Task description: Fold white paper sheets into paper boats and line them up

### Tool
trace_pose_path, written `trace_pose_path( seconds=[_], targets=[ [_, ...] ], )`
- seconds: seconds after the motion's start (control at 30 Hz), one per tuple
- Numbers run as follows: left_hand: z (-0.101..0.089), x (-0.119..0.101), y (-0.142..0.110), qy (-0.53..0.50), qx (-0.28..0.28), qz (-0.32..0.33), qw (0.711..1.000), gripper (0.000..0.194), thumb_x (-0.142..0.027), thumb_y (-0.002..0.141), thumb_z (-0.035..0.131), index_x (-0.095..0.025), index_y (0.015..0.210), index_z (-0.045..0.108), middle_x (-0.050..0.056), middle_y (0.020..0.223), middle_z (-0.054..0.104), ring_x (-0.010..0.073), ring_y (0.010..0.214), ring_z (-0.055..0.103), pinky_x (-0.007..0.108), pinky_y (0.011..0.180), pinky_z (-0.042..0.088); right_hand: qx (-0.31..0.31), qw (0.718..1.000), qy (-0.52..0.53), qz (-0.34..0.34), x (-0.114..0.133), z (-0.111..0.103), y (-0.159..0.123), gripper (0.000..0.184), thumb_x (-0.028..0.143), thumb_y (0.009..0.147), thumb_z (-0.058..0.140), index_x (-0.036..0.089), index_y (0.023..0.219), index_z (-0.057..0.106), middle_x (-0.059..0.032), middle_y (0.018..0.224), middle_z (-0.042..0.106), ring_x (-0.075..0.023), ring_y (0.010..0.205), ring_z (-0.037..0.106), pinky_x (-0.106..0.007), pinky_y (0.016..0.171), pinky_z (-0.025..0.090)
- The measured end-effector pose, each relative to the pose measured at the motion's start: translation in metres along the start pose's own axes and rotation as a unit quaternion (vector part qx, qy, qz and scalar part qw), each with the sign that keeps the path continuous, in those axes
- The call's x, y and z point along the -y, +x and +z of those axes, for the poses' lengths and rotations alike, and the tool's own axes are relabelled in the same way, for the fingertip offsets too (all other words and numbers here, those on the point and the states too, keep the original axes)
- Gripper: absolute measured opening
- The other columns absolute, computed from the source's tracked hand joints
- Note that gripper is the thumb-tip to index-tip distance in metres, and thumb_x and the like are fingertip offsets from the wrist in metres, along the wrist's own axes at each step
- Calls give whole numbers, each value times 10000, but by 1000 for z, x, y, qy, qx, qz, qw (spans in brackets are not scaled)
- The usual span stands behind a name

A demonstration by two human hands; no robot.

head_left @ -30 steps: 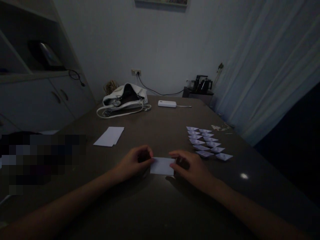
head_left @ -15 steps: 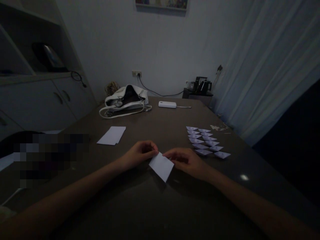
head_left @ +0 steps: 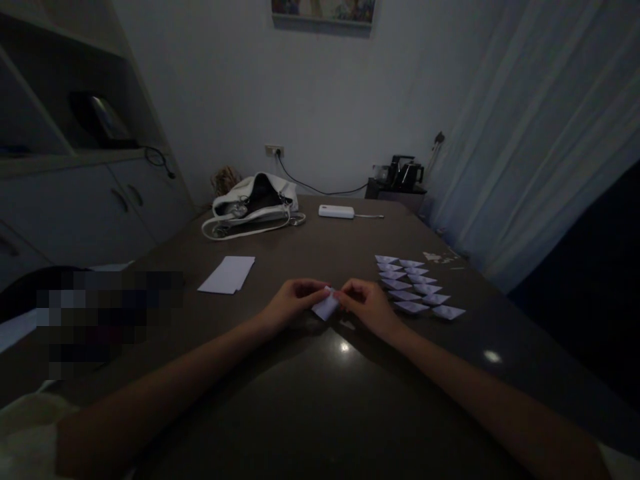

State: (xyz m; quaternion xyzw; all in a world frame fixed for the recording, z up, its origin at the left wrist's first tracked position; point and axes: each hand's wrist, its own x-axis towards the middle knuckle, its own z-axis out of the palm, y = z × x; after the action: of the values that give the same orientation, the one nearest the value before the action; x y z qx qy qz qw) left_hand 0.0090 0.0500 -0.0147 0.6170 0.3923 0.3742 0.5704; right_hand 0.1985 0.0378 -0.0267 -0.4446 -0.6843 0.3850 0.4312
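Observation:
Both hands hold one small folded piece of white paper (head_left: 326,307) just above the dark table. My left hand (head_left: 295,298) pinches its upper left side between thumb and fingers. On the other side, my right hand (head_left: 367,303) grips the upper right edge, thumb tip close to the left thumb. Fingers hide the top of the paper. Two rows of folded paper boats (head_left: 411,307) lie to the right of my right hand. Beyond my left hand, to the left, is a stack of white paper sheets (head_left: 227,275).
A white handbag (head_left: 255,203) and a white power bank (head_left: 336,211) with a short cable rest at the table's (head_left: 280,413) far end. Paper scraps (head_left: 436,257) lie near the right edge. Black kettles (head_left: 407,175) stand on a cabinet behind.
The paper, a larger open diamond before, now shows as a smaller folded piece. Both hands have moved slightly away from me, with the thumbs closer together on it.

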Motion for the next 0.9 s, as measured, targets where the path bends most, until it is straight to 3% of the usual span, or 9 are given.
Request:
trace_pose_path(
  seconds=[0.1,0.27,0.5,0.9],
  targets=[
    [2,4,-2,-11,11,1,1000,378,-292,681,757,-120,1009,678,76,937,719,167,811,653,262,749,482,-9,1000,-13,-5,-1,1,-2,255,398,753,668,163,686,596,-1,609,587,-114,548,529,-224,519,402],
    [3,9,-1,-15,19,-3,1000,317,-247,703,739,-107,981,678,81,889,723,158,759,664,253,694,501,-35,999,-19,3,-2,2,-2,263,398,741,676,166,656,586,7,569,565,-111,517,513,-223,489,378],
    [1,12,-2,-28,-3,9,1000,281,-215,702,727,-107,958,681,73,867,726,151,744,671,253,699,509,5,995,90,30,-5,3,-2,241,384,736,661,168,840,632,-20,700,643,-120,579,573,-244,553,450],
    [2,13,-4,-29,-3,-6,1000,311,-242,676,754,-111,951,693,75,838,729,159,723,671,259,672,512,21,996,60,60,-5,-1,-2,200,354,757,648,157,754,681,-16,613,634,-110,532,561,-238,532,439]
  ],
)
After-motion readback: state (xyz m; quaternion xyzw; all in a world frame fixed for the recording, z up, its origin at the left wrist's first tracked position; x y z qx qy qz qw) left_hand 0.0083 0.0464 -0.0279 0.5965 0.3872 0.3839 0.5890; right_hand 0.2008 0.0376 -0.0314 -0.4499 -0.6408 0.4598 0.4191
